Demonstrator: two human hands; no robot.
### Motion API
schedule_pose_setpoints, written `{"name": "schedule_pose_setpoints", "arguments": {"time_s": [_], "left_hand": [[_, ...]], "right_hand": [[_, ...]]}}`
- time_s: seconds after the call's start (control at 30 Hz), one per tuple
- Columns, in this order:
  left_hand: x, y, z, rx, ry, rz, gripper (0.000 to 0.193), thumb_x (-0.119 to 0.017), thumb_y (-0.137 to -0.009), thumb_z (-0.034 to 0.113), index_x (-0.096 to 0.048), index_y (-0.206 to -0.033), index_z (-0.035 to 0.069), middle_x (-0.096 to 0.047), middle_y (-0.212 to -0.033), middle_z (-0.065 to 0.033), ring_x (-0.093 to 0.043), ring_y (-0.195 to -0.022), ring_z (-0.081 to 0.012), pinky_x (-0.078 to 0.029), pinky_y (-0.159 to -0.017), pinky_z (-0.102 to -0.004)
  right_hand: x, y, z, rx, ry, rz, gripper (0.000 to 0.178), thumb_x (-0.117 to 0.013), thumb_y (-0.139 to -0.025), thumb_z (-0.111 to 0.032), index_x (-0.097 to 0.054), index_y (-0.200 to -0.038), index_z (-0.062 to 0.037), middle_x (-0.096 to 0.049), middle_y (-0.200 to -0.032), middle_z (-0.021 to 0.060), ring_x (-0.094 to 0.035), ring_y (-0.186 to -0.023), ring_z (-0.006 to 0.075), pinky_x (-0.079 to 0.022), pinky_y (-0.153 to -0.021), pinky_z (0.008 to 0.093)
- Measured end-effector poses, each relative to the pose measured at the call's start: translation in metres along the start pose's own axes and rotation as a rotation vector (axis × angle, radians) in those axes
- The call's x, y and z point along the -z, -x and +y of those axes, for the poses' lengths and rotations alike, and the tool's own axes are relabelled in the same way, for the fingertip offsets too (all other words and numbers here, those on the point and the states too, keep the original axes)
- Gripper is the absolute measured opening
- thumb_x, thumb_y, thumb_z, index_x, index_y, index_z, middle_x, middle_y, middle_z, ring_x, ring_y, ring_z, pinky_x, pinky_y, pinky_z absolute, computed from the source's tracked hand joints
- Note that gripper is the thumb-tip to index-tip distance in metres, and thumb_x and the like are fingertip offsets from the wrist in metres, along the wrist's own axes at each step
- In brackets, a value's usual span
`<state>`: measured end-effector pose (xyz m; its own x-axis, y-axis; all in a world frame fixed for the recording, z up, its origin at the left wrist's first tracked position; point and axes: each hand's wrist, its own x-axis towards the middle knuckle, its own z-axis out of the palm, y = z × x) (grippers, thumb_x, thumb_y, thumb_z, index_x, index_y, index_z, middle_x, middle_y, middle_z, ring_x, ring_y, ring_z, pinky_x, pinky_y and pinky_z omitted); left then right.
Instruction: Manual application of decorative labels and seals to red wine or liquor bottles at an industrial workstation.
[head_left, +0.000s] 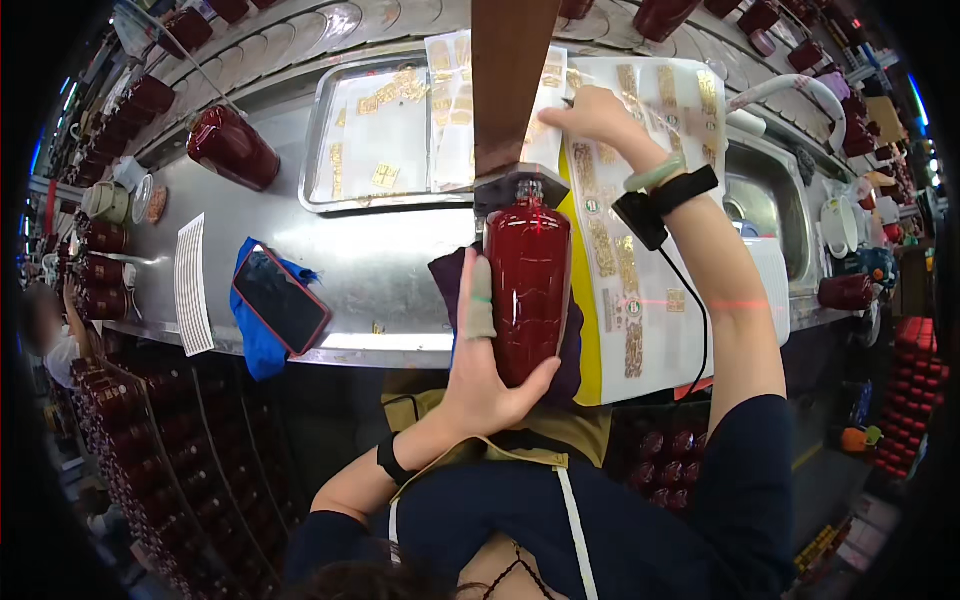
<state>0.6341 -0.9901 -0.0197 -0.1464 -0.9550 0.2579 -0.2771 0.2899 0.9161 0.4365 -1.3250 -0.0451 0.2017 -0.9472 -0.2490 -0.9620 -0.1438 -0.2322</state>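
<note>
A glossy dark red glass bottle lies on its side at the front edge of the metal table, its clear neck pointing away from me. My left hand is closed round its base and left side, with pale covers on some fingers. Under the bottle shows a dark purple cloth. My right hand reaches to the far end of the sheets of gold decals, fingertips pinched together. A small dark tip shows at those fingers; what it belongs to cannot be made out.
A brown post rises beyond the bottle. To its left stands a metal tray with gold decal pieces. Another red bottle, a phone on blue cloth and a striped strip lie further left. A sink is at right.
</note>
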Motion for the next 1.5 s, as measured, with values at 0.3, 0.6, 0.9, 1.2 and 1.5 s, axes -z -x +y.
{"name": "schedule_pose_setpoints", "arguments": {"time_s": [0.3, 0.6, 0.9, 1.2, 1.5], "left_hand": [[0.0, -0.012, -0.001, 0.136, 0.255, -0.023, 0.113, -0.081, -0.088, 0.013, -0.002, -0.167, -0.006, -0.036, -0.161, -0.0273, -0.046, -0.146, -0.0333, -0.038, -0.121, -0.0427], [0.01, -0.02, -0.003, 0.249, 0.695, -0.04, 0.102, -0.073, -0.097, 0.016, -0.003, -0.168, -0.004, -0.034, -0.165, -0.0219, -0.041, -0.151, -0.0294, -0.035, -0.124, -0.0431], [0.008, -0.041, -0.001, 0.324, 0.582, 0.023, 0.091, -0.075, -0.1, 0.014, -0.014, -0.166, -0.005, -0.046, -0.155, -0.0182, -0.051, -0.14, -0.0223, -0.043, -0.118, -0.0396], [0.009, -0.043, 0.004, 0.379, 0.61, 0.053, 0.085, -0.077, -0.099, 0.014, -0.023, -0.162, -0.004, -0.051, -0.151, -0.0178, -0.057, -0.134, -0.0227, -0.049, -0.112, -0.0396], [0.009, -0.043, 0.004, 0.415, 0.642, 0.05, 0.085, -0.077, -0.098, 0.012, -0.023, -0.162, -0.004, -0.048, -0.154, -0.018, -0.052, -0.14, -0.023, -0.045, -0.117, -0.0398]], "right_hand": [[0.036, 0.074, 0.002, 0.241, -0.329, 0.508, 0.028, -0.078, -0.092, -0.028, -0.075, -0.096, -0.0005, -0.076, -0.087, 0.018, -0.074, -0.079, 0.0351, -0.056, -0.074, 0.0428], [0.102, 0.25, -0.062, 0.526, -0.677, 0.157, 0.011, -0.07, -0.097, 0.001, -0.07, -0.108, 0.0034, -0.071, -0.089, 0.0063, -0.066, -0.083, 0.0101, -0.053, -0.075, 0.0276], [0.054, 0.227, -0.076, 0.55, -0.53, 0.024, 0.021, -0.074, -0.095, -0.006, -0.066, -0.114, -0.0011, -0.069, -0.085, 0.0083, -0.066, -0.074, 0.0194, -0.051, -0.07, 0.0339], [0.011, 0.207, -0.064, 0.216, -1.004, 0.202, 0.022, -0.078, -0.097, -0.019, -0.068, -0.105, -0.0008, -0.056, -0.081, -0.0026, -0.047, -0.073, 0.005, -0.043, -0.066, 0.0235], [-0.011, 0.218, -0.071, 0.09, -1.206, 0.104, 0.031, -0.084, -0.092, -0.026, -0.068, -0.106, -0.0032, -0.044, -0.085, -0.007, -0.039, -0.075, 0.0042, -0.037, -0.067, 0.0205]]}}
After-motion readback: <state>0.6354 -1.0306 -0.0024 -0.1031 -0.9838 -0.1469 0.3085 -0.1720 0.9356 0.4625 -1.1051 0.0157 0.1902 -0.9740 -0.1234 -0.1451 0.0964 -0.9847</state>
